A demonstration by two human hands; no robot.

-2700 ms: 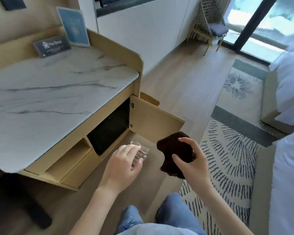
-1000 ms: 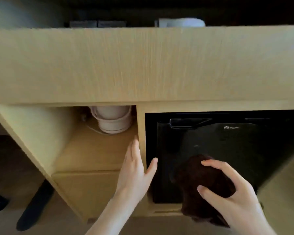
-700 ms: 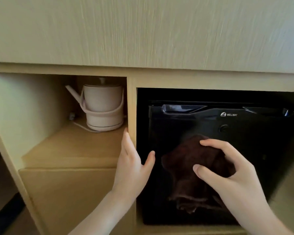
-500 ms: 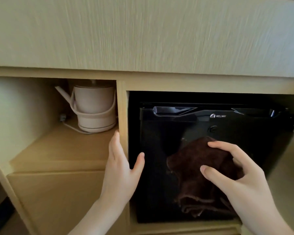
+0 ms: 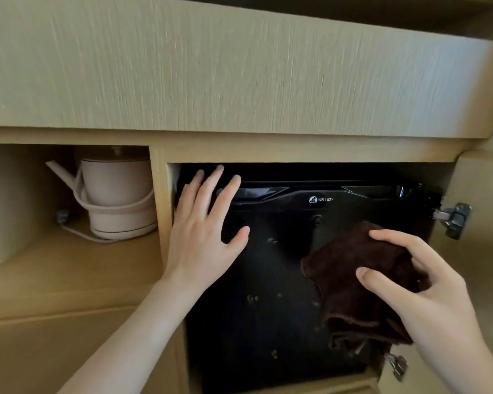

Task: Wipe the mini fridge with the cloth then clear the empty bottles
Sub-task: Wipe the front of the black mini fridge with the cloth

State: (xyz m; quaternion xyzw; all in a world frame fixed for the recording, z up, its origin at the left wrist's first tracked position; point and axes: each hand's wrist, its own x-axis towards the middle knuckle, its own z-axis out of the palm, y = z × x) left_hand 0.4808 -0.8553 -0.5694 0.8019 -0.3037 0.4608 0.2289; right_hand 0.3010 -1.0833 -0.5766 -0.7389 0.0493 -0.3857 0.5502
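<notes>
The black, glossy mini fridge (image 5: pixel 268 280) sits in the right-hand bay of a light wooden cabinet (image 5: pixel 239 75), its door speckled with small marks. The left hand (image 5: pixel 205 231), fingers spread, lies flat on the door's upper corner at ten o'clock. The right hand (image 5: pixel 416 288) pinches a crumpled dark brown cloth (image 5: pixel 353 280) against the door at four o'clock, while a pale pink kettle (image 5: pixel 117 191) stands in the open bay at nine o'clock.

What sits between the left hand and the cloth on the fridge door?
Head view: only bare black mini fridge door with small specks separates left hand from cloth.
</notes>
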